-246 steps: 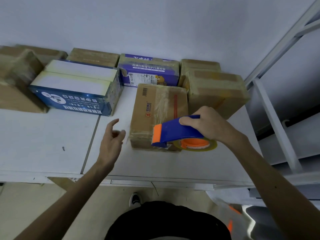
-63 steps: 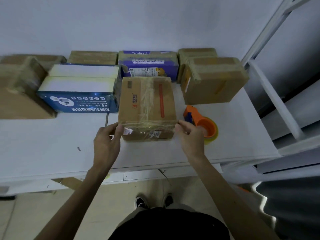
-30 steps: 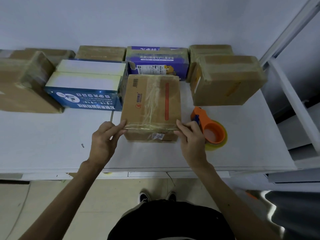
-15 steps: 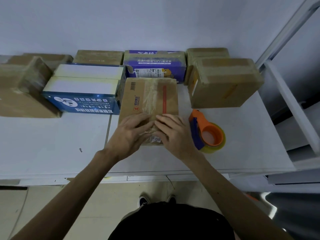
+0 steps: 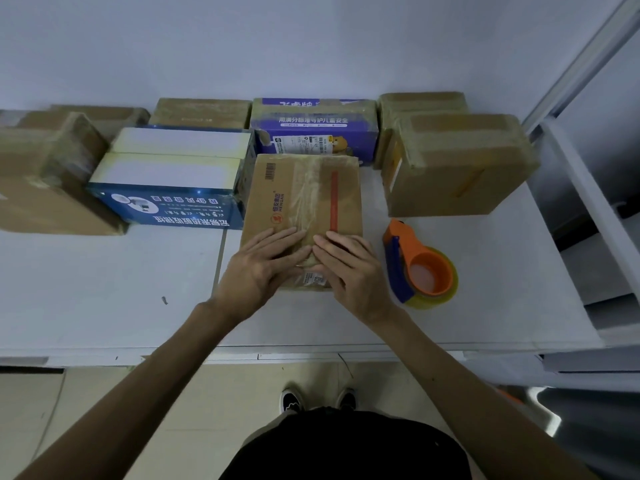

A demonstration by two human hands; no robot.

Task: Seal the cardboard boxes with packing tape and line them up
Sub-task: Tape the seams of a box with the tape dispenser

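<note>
A brown cardboard box (image 5: 304,192) with a red stripe and clear tape across its top lies in the middle of the white table (image 5: 104,289). My left hand (image 5: 263,265) and my right hand (image 5: 349,265) lie flat side by side on the box's near end, fingers straight, pressing on the tape there. Their fingertips almost meet at the box's centre line. The orange and blue tape dispenser (image 5: 419,265) with its yellow-tinted roll rests on the table just right of my right hand, untouched.
Taped boxes line the back: a large brown box (image 5: 453,168) at right, a purple printed box (image 5: 311,129) behind the middle one, a blue and white box (image 5: 169,181) at left, more brown boxes (image 5: 45,174) far left. A white metal frame (image 5: 581,188) borders the right side.
My hands slid from the box's near corners inward to its middle and now press flat on the top. The tape dispenser has stayed on the table.
</note>
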